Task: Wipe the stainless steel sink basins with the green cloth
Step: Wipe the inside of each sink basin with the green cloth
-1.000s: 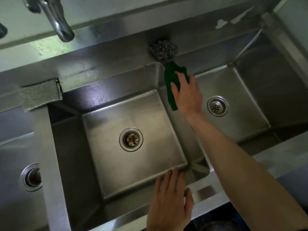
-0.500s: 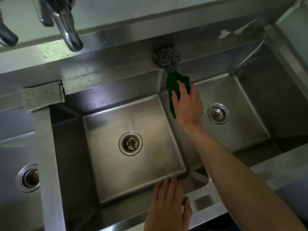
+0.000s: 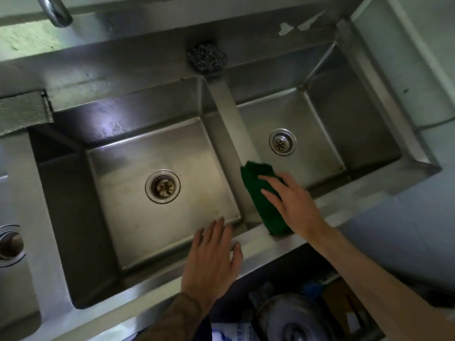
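The green cloth (image 3: 264, 200) lies along the near end of the steel divider (image 3: 234, 119) between the middle basin (image 3: 138, 148) and the right basin (image 3: 317, 124). My right hand (image 3: 293, 205) presses flat on the cloth with straight fingers; part of the cloth is hidden under the palm. My left hand (image 3: 211, 259) rests flat on the sink's front rim (image 3: 275, 244), fingers spread, at the middle basin's near right corner. Both basins have round drains and hold nothing else.
A steel wool scrubber (image 3: 206, 56) sits on the back ledge above the divider. A grey cloth (image 3: 23, 113) hangs over the left divider. A faucet spout (image 3: 55, 8) reaches in at top left. A third basin's drain (image 3: 9, 244) shows far left. Clutter lies under the sink front.
My right hand has slid the green cloth along the divider from its far end, near the scrubber, to the near end by the front rim. My left hand stays on the rim.
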Demonstrator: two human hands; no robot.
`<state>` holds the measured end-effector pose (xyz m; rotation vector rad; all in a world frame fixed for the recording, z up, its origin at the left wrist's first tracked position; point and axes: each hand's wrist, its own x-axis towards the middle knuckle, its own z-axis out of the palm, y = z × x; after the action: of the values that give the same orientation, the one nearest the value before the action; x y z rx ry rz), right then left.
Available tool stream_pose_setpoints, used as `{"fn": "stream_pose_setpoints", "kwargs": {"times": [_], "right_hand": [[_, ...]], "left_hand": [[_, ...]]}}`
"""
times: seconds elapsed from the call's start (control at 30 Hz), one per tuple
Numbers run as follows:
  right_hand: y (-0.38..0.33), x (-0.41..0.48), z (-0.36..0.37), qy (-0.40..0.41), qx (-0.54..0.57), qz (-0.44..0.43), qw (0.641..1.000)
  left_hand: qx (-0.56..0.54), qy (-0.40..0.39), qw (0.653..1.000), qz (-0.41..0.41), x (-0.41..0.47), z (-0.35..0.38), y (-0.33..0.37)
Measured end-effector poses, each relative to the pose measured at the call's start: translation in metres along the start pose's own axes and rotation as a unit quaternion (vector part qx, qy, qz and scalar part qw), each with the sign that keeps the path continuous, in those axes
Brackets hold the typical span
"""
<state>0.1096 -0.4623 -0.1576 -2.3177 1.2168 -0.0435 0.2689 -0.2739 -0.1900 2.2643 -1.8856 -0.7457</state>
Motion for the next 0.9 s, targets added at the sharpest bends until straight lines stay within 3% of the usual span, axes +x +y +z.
{"fn": "stream_pose_setpoints", "kwargs": {"times": [0.13,0.23,0.33,0.43,0.57,0.7,0.83,0.9], "right_hand": [[0.020,-0.066,0.007,0.047,-0.036,0.042,0.997],[-0.014,-0.088,0.046,0.123,-0.023,0.106,0.986],[-0.053,-0.103,0.088,0.125,-0.050,0.024,0.991],[-0.035,-0.098,0.077,0.106,-0.075,-0.029,0.991],[-0.002,-0.092,0.050,0.131,-0.038,0.073,0.988],[-0.055,-0.101,0.085,0.200,-0.033,0.137,0.970],[-0.129,-0.122,0.140,0.168,-0.045,0.032,0.984],[-0.134,-0.125,0.140,0.134,-0.069,-0.009,0.988]], "left_hand": [[-0.001,0.012,1.000,0.007,-0.002,0.002,-0.003],[-0.020,0.023,1.000,0.005,-0.003,0.005,-0.007],[-0.055,0.034,0.998,0.012,-0.006,0.002,-0.012],[-0.042,0.066,0.997,0.004,-0.018,-0.004,-0.023],[-0.011,0.097,0.995,-0.029,-0.046,-0.017,-0.048],[0.040,0.104,0.994,-0.023,-0.075,-0.020,-0.081],[0.053,0.127,0.990,0.021,-0.101,-0.013,-0.116],[0.037,0.111,0.992,0.035,-0.112,-0.010,-0.130]]}}
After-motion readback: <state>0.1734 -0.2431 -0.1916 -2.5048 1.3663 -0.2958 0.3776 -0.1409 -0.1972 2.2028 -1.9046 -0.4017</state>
